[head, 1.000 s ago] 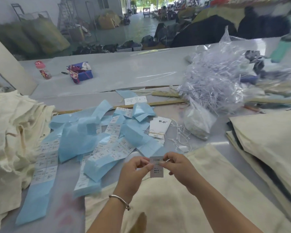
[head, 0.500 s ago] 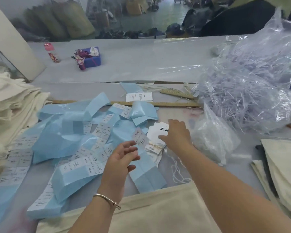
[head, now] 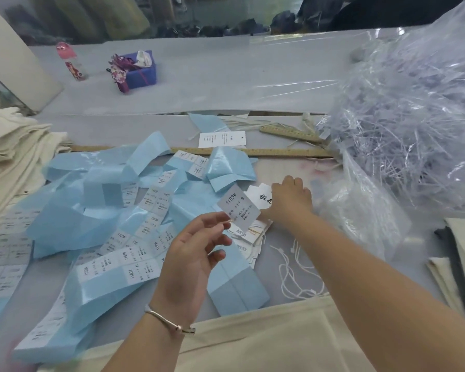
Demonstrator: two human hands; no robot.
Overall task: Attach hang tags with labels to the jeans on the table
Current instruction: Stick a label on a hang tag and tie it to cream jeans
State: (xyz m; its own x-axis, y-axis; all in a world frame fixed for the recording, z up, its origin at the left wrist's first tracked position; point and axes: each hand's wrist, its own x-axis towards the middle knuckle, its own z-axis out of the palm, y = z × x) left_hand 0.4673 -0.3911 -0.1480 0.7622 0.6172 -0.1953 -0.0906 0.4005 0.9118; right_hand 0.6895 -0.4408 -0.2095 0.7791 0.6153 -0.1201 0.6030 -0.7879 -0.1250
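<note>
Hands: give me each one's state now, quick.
Left hand: pinches a size label.
Right hand: rests on the hang tag stack; grip cannot be told.

Grey table (head: 226,84): blue label strips (head: 97,210), hang tags (head: 255,234), cream jeans (head: 253,345).

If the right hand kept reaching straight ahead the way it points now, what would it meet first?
The right hand already rests on the hang tags. Going on up the table, it would probably reach the long wooden ruler first, though depth is hard to judge.
</note>
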